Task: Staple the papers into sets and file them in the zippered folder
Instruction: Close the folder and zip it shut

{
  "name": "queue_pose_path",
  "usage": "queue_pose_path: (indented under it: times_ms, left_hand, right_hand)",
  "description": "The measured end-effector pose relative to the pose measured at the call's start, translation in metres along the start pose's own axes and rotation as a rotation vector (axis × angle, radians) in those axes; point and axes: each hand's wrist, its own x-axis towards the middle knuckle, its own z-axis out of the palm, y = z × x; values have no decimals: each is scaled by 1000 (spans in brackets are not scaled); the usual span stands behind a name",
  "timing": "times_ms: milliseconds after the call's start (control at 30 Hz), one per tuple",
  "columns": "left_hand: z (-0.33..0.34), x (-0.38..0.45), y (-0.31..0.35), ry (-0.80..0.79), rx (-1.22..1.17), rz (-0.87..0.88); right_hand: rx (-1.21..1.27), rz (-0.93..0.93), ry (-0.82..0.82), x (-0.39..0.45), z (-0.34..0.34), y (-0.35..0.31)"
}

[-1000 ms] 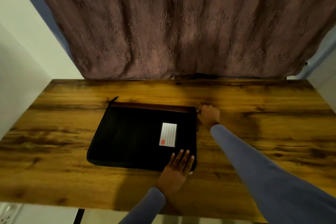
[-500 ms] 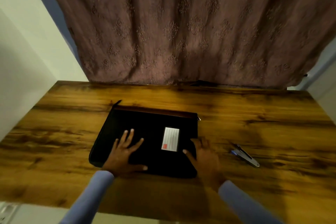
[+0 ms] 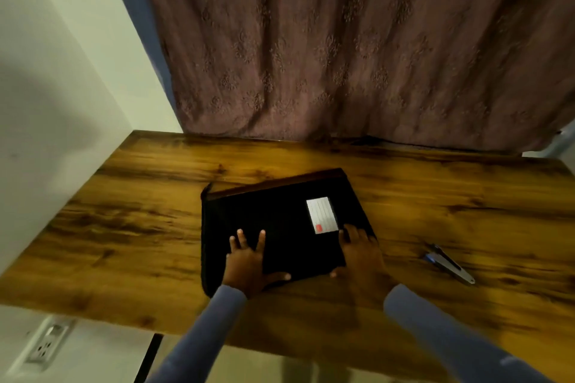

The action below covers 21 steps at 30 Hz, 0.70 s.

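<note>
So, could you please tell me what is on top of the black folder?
Both hands, left and right, rest on the black folder, beside its white label. Its contents are hidden.

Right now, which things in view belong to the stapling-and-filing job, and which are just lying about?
Belongs to the job:
- black zippered fabric folder with a white label, lying flat under the left hand and right hand
- slim silver and blue stapler, on the wooden table right of the folder

Just there:
- mauve patterned curtain
- white wall socket

No loose papers in view.

Wooden table before mauve curtain
</note>
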Motion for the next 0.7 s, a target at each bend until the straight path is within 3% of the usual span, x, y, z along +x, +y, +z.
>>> queue_pose_path:
  times_ms: [67,133,200,267,333,367,533,700]
  left_hand:
    - [-5,-9,17,56,11,45]
    - [-1,-10,23,345,51,285]
    - [-9,-9,21,462,89,427]
    - [-11,7,2,368,0,495]
    - [-7,21,-20,43,17,466]
    - [-6,26,-24,-14,65,468]
    - [19,22,-13,-28,-29,399]
    - [29,15,26,87,-159,168]
  right_hand:
    - [-18,97,37,13,-9,10]
    - [13,184,146,23,-17,21]
    - [181,207,157,25,-20,21]
    - [319,176,104,19,-12,7]
    - [423,175,101,2,3,-15]
    - [446,189,90,-9,11,-27]
    - [456,195,36,-21,30,-55]
    - [419,110,44,14,23,-27]
